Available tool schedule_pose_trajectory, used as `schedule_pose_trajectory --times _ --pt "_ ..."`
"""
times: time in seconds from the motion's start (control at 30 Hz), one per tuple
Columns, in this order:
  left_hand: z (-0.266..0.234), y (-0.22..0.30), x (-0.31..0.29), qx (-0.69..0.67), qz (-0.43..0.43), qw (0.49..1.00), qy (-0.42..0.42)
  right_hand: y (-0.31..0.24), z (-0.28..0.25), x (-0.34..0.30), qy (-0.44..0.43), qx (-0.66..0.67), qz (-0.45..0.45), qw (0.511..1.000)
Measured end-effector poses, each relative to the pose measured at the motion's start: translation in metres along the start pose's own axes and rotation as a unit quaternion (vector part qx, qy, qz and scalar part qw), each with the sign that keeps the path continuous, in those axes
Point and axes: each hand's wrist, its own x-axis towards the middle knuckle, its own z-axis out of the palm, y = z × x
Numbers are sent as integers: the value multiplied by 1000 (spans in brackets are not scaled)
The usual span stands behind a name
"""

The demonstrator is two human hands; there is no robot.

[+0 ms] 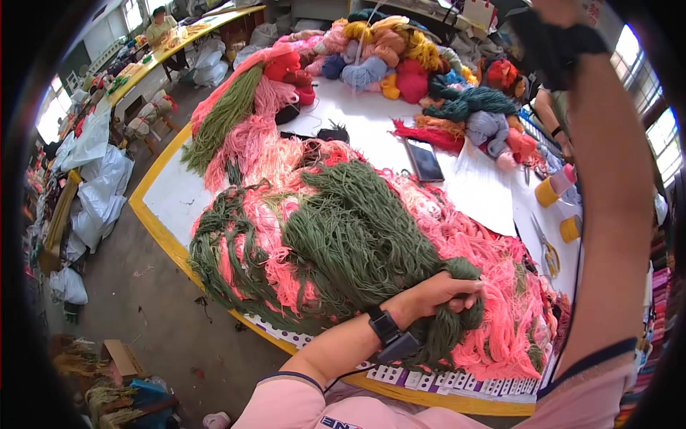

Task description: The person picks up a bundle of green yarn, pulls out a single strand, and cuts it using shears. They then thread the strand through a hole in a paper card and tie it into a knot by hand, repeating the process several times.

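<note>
My left hand [451, 292] is closed around a thick bundle of dark green yarn [357, 229] at the front of the table. The long loose strands spread leftward from my grip over a heap of salmon-pink yarn [507, 314]. More pink strands show under and on both sides of the green. My right arm is raised high on the right, and my right hand [561, 11] is cut off by the upper edge, so its fingers do not show. Each wrist wears a black device.
Yarn hanks in many colours [371, 61] line the table's far side. A phone [424, 159], yellow-handled scissors [547, 247] and thread cones [556, 187] lie at the right. Another person's arm [554, 121] reaches in there. White sacks [100, 193] stand on the left floor.
</note>
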Motion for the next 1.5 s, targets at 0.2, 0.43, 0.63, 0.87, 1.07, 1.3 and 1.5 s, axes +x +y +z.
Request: schedule_pose_trajectory --times 0.2,0.43,0.63,0.87,1.07,1.3,1.5 --pt "-1 8 3 -13 -4 1000 -18 189 25 -139 -290 -343 228 864" --pt "-7 4 3 -24 -24 999 -3 245 79 -251 -202 -193 401 872" --pt "-6 0 -1 0 -45 997 56 273 131 -232 -201 -266 385 860" --pt "-10 -23 10 -59 6 994 91 331 158 -226 -280 -417 292 814" --pt "-20 -33 21 22 -43 996 73 322 139 -156 12 -127 347 929" --pt "-10 -27 14 -9 34 995 94 264 167 -26 71 155 106 980" --pt "-12 -3 3 -24 -11 999 35 308 174 -100 -395 -452 204 773"
